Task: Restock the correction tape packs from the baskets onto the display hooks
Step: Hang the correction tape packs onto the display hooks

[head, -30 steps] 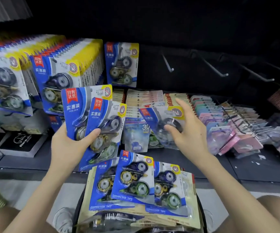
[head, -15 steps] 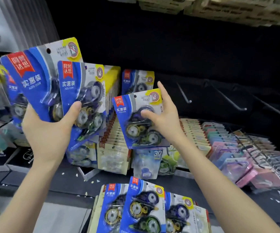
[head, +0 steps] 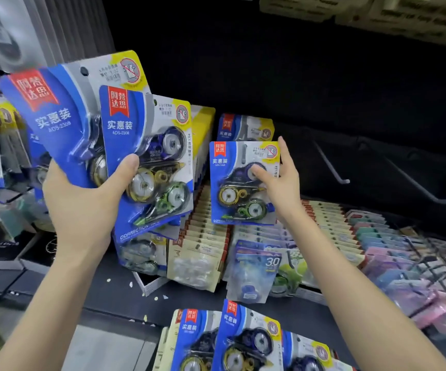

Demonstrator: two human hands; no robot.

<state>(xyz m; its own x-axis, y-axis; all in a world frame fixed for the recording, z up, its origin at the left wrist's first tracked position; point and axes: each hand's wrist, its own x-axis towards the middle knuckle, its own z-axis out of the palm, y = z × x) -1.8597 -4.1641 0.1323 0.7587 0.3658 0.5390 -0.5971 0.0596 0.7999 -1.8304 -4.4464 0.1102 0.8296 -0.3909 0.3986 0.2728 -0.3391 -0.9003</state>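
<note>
Two packs (head: pixel 125 124): gripped in left hand (head: pixel 82 207), waiting;
Single pack (head: pixel 237 183): pinched by right hand (head: pixel 283 183), held before hung pack (head: pixel 246 127);
Empty hooks (head: pixel 331 164): unfilled; more stock (head: pixel 243 341) below

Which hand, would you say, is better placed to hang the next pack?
The right hand: it holds a single pack near the hanging pack, while the left hand grips two packs farther left.

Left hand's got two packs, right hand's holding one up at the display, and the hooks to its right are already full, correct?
No: the head view shows the hooks to its right bare. The left hand does grip two packs, and the right hand holds one pack up at the display.
</note>
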